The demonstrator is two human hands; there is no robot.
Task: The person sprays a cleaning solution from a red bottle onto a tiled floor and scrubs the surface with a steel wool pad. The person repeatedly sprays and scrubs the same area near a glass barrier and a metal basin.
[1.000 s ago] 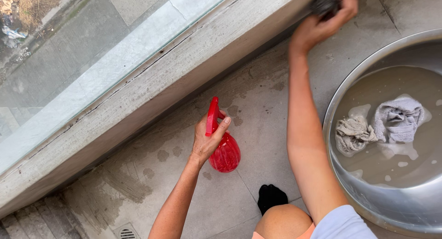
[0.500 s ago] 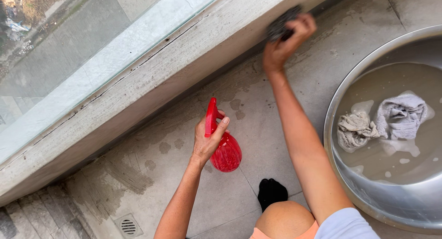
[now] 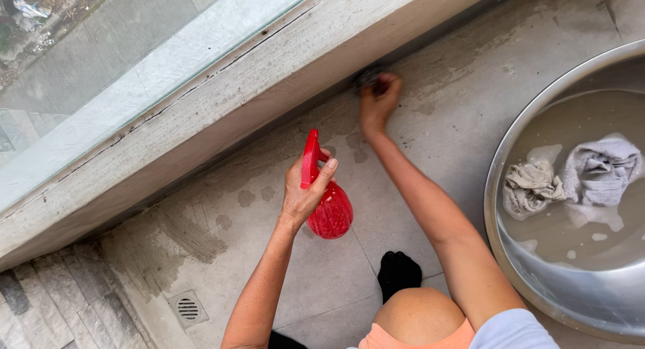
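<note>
Down low, closest to the camera, a bent bare knee point(image 3: 420, 319) and a foot in a black sock point(image 3: 399, 274) rest on the grey tiled floor point(image 3: 430, 154). A little farther out, the left hand point(image 3: 304, 196) is wrapped around the neck of a red spray bottle point(image 3: 328, 208). The fingers curl tight on it, and the bottle hangs just above the floor, with wet spots on the tiles beside it. A small round drain point(image 3: 187, 309) sits in the floor near the left edge.

Off to the right stands a big metal basin point(image 3: 571, 295) of muddy water, with two grey cloths point(image 3: 571, 178) soaking in it.

Farther away, the right hand point(image 3: 379, 100) reaches to the far edge of the floor, where it meets the pale stone ledge point(image 3: 222, 114). It is squeezed shut on a dark scrubber point(image 3: 367, 77), which presses against the foot of the ledge. The scrubber is well apart from the bottle. Past the ledge is a glass pane point(image 3: 121, 67).
</note>
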